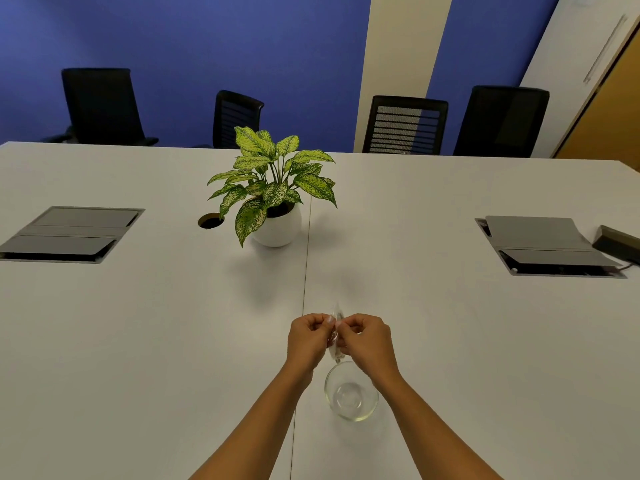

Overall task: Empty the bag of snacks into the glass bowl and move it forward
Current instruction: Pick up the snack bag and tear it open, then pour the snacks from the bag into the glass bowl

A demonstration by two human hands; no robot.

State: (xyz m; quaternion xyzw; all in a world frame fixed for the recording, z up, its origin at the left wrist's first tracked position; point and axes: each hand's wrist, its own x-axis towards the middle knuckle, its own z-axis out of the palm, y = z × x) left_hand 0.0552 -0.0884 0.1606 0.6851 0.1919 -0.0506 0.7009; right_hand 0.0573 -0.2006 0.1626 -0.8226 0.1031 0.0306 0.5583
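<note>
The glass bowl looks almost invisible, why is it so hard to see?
In the head view, the glass bowl is clear, so the white table shows through it; only bright glints on its rim and base mark it. The bag pinched between the left hand and right hand is see-through and slightly blurred too.

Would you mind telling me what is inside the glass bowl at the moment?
The glass bowl looks empty; only its clear base shows. The right hand covers part of its far rim.
</note>
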